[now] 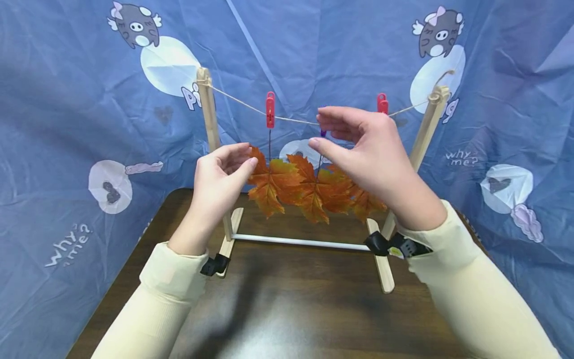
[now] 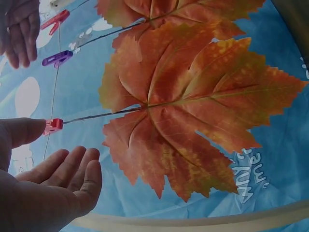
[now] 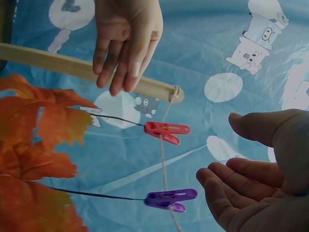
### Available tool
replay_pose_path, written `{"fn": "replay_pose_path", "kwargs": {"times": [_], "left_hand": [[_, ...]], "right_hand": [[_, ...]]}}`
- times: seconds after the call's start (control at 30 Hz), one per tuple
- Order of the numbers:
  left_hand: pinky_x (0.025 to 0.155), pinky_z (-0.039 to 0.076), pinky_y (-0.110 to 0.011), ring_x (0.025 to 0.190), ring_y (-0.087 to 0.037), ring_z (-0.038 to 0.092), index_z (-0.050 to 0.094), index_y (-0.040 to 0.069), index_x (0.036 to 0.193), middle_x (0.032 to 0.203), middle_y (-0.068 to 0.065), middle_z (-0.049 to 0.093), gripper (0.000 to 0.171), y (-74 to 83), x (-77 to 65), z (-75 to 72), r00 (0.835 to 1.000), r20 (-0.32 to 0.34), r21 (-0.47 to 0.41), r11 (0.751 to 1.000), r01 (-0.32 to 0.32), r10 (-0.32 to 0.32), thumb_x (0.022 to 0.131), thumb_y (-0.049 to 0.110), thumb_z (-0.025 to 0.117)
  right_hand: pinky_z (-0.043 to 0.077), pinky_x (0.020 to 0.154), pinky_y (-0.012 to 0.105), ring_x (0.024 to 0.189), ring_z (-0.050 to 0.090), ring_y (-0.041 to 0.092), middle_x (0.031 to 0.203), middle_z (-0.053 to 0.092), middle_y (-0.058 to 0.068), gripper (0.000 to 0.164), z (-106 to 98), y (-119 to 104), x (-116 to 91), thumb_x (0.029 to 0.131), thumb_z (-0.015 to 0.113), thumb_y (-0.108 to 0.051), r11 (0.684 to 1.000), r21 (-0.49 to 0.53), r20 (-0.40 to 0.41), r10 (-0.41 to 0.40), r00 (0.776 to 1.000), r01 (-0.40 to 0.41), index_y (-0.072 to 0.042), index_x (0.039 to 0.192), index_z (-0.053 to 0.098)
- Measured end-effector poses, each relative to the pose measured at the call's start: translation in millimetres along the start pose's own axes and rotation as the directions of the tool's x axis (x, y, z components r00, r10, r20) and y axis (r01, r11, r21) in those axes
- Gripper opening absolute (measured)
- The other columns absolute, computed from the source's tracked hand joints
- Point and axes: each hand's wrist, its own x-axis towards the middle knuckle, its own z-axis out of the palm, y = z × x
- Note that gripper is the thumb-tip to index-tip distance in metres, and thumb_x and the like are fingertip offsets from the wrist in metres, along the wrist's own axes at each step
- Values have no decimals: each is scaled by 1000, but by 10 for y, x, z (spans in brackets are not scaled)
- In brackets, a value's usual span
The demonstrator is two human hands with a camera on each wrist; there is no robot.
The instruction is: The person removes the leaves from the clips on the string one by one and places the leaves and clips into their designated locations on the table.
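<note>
Underneath, a dark brown table (image 1: 291, 319) with a wood-grain top, a rounded far-left corner and sides slanting outward toward the viewer; across its near part, a pale patch of glare and, left of that, a dark shadow. Directly on top, toward the back, a pale wooden stand (image 1: 209, 114): left foot (image 1: 227, 248) and right foot (image 1: 385, 274) flat on the surface, well apart, with a white rod (image 1: 296, 242) low down between the two sides.

In the head view, the right hand (image 1: 371, 152) mostly hides a purple plastic clothespin (image 1: 323, 133), partly a red plastic clothespin (image 1: 382, 103).
</note>
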Motion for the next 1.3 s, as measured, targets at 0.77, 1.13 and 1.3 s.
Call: {"fn": "replay_pose_path", "kwargs": {"times": [0.77,1.13,1.3], "left_hand": [[83,51,-34,102,-20,67,75,0,118,111,-10,74,30,74,363,101,998,61,151,988,1,-11,93,17,76],[67,51,-29,79,-20,68,78,2,111,104,-8,75,22,49,413,176,996,84,210,977,-26,8,94,16,76],[71,52,-32,82,-18,67,79,2,109,100,-9,76,20,52,449,202,996,82,226,973,-49,31,94,14,76]], "right_hand": [[49,93,26,110,66,11,122,70,4,51,72,-272,769,90,80,-30,982,-188,254,76,964,-27,-6,132,67],[48,95,28,113,63,9,123,70,2,56,183,-309,1100,89,79,-38,954,-294,391,174,904,-56,-7,134,66],[49,94,31,114,63,11,124,70,2,61,205,-296,1189,89,78,-42,934,-352,426,214,879,-57,-6,136,64]]}}
